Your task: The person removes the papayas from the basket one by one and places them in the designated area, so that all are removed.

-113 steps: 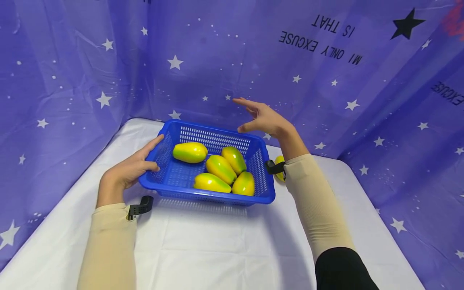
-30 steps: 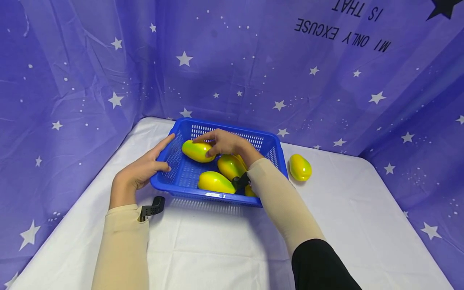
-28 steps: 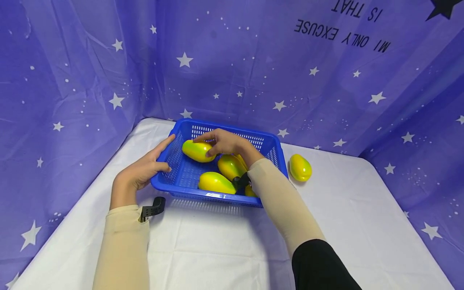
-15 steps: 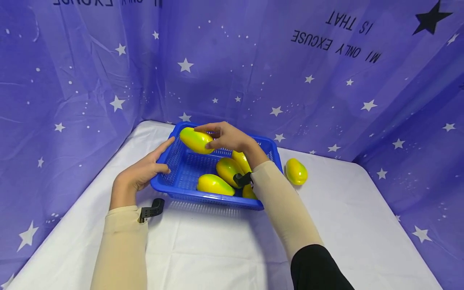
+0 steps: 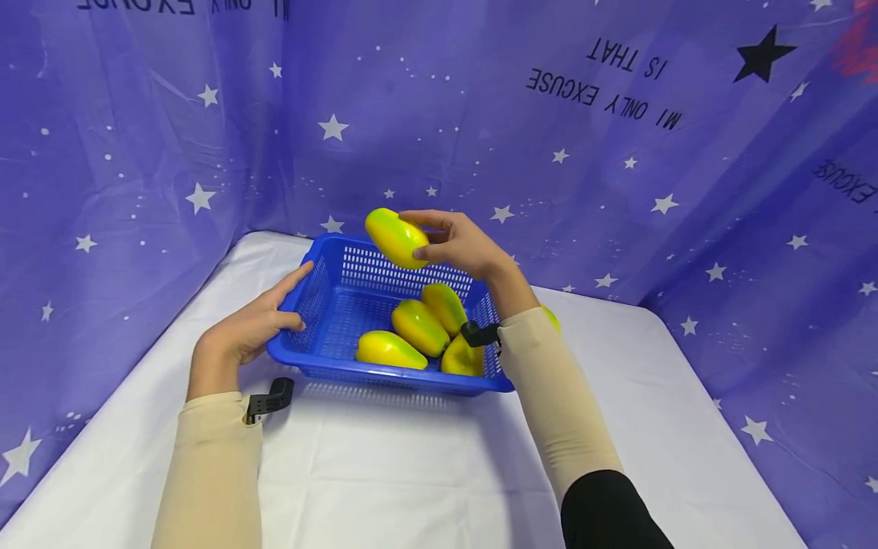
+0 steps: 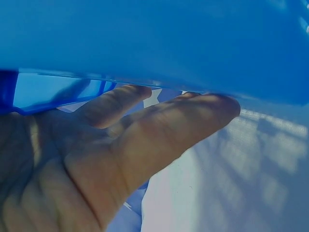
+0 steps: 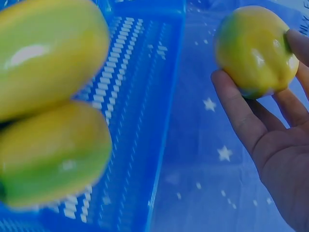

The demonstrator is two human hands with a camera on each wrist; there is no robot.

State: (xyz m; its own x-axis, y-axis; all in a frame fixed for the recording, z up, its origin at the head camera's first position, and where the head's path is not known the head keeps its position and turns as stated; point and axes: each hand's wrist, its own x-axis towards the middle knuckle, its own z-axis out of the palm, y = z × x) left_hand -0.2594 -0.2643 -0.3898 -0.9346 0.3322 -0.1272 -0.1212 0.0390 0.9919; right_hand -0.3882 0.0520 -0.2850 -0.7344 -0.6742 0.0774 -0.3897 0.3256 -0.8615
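My right hand (image 5: 463,242) holds a glossy yellow-green papaya (image 5: 394,236) between thumb and fingers, above the far side of the blue basket (image 5: 411,375). The right wrist view shows the rounded end of this papaya (image 7: 256,53) in the fingers. At the basket's left end my left hand (image 5: 250,326) grips the rim, thumb toward the inside. In the left wrist view, the left hand's fingers (image 6: 183,123) lie against the blue plastic. Several more papayas lie inside the basket, among them a front papaya (image 5: 391,351) and a middle papaya (image 5: 420,326).
A white cloth (image 5: 384,473) covers the table. Another papaya (image 5: 551,317) lies right of the basket, mostly hidden by the right forearm. A purple curtain with stars (image 5: 439,99) hangs close behind the table and along both sides.
My right hand, earlier raised and holding nothing, reached into the basket, took hold of the left papaya and lifted it up and to the right. The left hand stays on the rim.
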